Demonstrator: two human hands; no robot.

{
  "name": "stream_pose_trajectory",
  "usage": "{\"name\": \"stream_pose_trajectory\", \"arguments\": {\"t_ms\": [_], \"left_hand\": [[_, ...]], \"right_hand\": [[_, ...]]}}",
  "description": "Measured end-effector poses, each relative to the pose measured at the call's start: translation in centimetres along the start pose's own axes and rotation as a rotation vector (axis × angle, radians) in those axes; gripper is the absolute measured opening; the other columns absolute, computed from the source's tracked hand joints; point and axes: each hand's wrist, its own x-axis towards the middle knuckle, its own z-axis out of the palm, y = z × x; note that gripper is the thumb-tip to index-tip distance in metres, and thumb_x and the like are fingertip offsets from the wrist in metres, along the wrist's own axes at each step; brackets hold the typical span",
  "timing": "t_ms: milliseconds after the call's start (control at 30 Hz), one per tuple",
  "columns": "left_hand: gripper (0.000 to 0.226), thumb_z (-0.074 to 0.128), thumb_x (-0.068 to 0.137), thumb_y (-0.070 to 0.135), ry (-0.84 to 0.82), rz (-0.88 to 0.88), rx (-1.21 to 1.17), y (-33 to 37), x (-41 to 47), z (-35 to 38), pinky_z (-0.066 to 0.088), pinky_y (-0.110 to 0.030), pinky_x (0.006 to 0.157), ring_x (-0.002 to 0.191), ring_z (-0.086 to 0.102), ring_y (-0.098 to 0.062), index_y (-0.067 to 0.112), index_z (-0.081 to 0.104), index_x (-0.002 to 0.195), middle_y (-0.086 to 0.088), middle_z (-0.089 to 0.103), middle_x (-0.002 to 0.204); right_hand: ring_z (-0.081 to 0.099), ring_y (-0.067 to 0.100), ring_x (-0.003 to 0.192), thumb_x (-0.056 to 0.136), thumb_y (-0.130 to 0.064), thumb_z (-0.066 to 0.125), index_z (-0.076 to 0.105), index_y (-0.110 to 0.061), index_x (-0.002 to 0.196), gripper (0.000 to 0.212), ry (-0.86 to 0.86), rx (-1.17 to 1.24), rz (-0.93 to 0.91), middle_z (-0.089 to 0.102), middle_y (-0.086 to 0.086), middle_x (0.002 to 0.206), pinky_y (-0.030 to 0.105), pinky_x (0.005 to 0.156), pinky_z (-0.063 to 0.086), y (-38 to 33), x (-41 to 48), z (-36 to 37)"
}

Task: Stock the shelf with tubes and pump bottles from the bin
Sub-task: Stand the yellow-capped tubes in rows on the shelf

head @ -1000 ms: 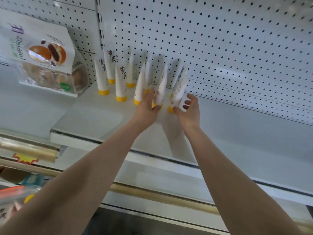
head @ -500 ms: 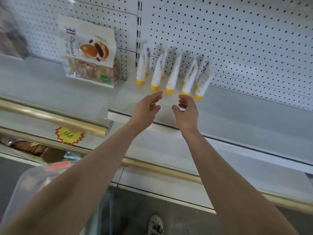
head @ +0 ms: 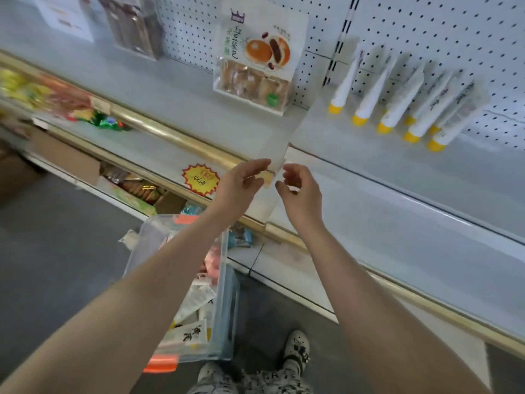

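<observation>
Both hands have pulled back off the shelf and the view has swung down. The left hand and right hand now hang above the far end of the bin, both empty, fingers loosely curled. Beyond the bin and to its right, the placed tubes stand on their yellow caps against the pegboard. More stock lies inside the bin, a white tube near its closest end. Looks like the return trip: next comes a reach down into the bin for a fresh grab.
</observation>
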Motion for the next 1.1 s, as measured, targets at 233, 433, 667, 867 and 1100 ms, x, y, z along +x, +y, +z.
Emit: {"name": "stream_pose_trajectory", "arguments": {"t_ms": [233, 433, 667, 867, 1100], "left_hand": [[0.04, 0.055, 0.09, -0.002, 0.117, -0.139, 0.07, -5.7, -5.3, -6.5, 0.041, -0.003, 0.089, 0.11, 0.06, -0.005, 0.017, 0.062, 0.124, 0.005, 0.065, 0.116], [0.04, 0.054, 0.091, 0.001, 0.174, -0.304, 0.125, -11.3, -8.9, -9.6, 0.042, -0.019, 0.1, 0.116, 0.057, -0.007, 0.021, 0.062, 0.125, 0.007, 0.062, 0.12], [0.042, 0.054, 0.091, 0.001, 0.255, -0.533, 0.142, -17.1, -12.6, -10.6, 0.034, 0.003, 0.085, 0.111, 0.054, -0.003, 0.019, 0.061, 0.128, 0.011, 0.059, 0.122], [0.039, 0.057, 0.092, 0.005, 0.279, -0.678, 0.149, -22.8, -13.8, -10.4, 0.043, -0.026, 0.091, 0.109, 0.057, -0.013, 0.024, 0.062, 0.126, 0.007, 0.061, 0.123], [0.047, 0.061, 0.089, 0.004, 0.264, -0.787, 0.229, -28.9, -14.0, -9.1, 0.044, -0.037, 0.102, 0.116, 0.056, -0.022, 0.029, 0.059, 0.129, 0.0, 0.06, 0.129]], "right_hand": [[0.063, 0.009, 0.097, 0.086, -0.013, 0.068, 0.061, -0.019, 0.115, 0.03, -0.237, -0.019, 0.043, 0.067, -0.005, 0.106, 0.019, 0.084, 0.048, 1.4, -5.0, 8.6], [0.063, 0.011, 0.095, 0.085, -0.011, 0.069, 0.062, -0.018, 0.113, 0.03, -0.437, -0.069, 0.097, 0.066, -0.004, 0.107, 0.026, 0.087, 0.052, 3.9, -7.1, 13.7], [0.06, 0.007, 0.095, 0.089, -0.015, 0.065, 0.062, -0.02, 0.114, 0.026, -0.612, -0.141, 0.193, 0.063, -0.012, 0.101, 0.031, 0.089, 0.051, 7.8, -8.0, 18.3], [0.061, 0.01, 0.095, 0.09, -0.018, 0.065, 0.061, -0.02, 0.114, 0.024, -0.729, -0.239, 0.28, 0.064, -0.006, 0.106, 0.026, 0.086, 0.048, 11.8, -8.1, 21.4], [0.063, 0.012, 0.096, 0.091, -0.021, 0.064, 0.059, -0.021, 0.117, 0.027, -0.778, -0.319, 0.37, 0.066, -0.003, 0.11, 0.03, 0.087, 0.049, 15.8, -7.2, 25.9]]}}
